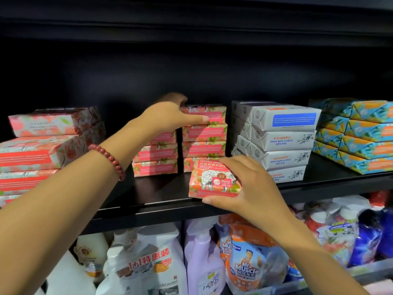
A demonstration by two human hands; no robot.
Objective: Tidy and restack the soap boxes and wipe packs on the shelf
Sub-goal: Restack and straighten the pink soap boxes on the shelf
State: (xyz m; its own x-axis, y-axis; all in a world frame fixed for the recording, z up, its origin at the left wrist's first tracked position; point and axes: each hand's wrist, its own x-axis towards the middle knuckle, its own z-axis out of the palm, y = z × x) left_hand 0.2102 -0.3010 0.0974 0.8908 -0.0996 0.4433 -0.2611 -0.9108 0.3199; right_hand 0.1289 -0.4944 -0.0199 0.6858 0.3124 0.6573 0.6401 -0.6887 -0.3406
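One rose soap box (212, 179) is standing clamped in my right hand (251, 188). My left hand (168, 116) is clasping the top pink box (217, 117).

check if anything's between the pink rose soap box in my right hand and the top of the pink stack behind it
Only the left hand: it holds the top box of the pink stack, thumb across its front. Nothing else lies between that top and the pink rose soap box.

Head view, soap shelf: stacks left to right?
Large pink packs → short pink soap stack → tall pink soap stack → white soap boxes → blue-and-orange packs. Rose box in the right hand overlaps the tall stack; left out.
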